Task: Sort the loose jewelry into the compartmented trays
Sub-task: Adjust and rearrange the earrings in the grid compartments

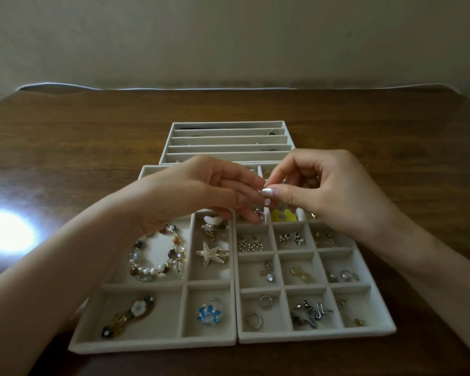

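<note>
The small silvery piece (263, 190) hangs above the right tray's (318, 338) far cells, pinched between my left hand (201, 191) and right hand (329, 191), both gripping it by thumb and fingertips. Bare worktop (418, 145) lies open either side of the trays, out to its edges.

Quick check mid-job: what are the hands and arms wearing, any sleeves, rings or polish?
Both forearms are bare, no sleeves in view. Neither the left hand nor the right hand shows a ring, watch or bracelet. The right thumbnail has pale pearly-white polish; the other nails are mostly hidden.
</note>
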A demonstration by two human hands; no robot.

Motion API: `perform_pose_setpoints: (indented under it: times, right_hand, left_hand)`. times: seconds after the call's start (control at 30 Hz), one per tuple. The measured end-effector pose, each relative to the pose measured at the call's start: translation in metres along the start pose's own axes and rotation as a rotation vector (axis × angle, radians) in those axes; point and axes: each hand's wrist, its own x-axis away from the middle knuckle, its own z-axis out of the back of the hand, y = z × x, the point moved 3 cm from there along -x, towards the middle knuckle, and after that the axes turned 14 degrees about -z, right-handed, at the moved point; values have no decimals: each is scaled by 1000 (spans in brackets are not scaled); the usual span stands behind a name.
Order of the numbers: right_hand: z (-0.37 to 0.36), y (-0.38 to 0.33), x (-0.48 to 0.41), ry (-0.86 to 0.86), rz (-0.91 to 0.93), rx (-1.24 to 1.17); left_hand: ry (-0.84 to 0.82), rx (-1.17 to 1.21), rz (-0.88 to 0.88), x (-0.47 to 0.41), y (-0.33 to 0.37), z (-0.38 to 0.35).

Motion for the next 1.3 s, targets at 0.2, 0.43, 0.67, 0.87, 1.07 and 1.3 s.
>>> perform_pose_setpoints:
  times: [0.2, 0.43, 0.67, 0.87, 1.07, 1.3]
  right_hand:
    - [2, -9, 6, -154, -59, 30]
    - [-18, -16, 22, -457, -97, 131]
    - [-26, -16, 28, -439, -92, 268]
    - [-30, -18, 31, -402, -57, 371]
    - [-31, -20, 32, -330, 12, 451]
    - [-32, -23, 35, -302, 83, 582]
  left_hand:
    - [82, -206, 15, -1, -2, 6]
    - [175, -253, -29, -2, 0, 8]
    - [163, -271, -23, -2, 0, 5]
    - [180, -277, -41, -3, 0, 5]
    - [203, -243, -119, -4, -1, 4]
    - [289, -302, -321, -5, 3, 2]
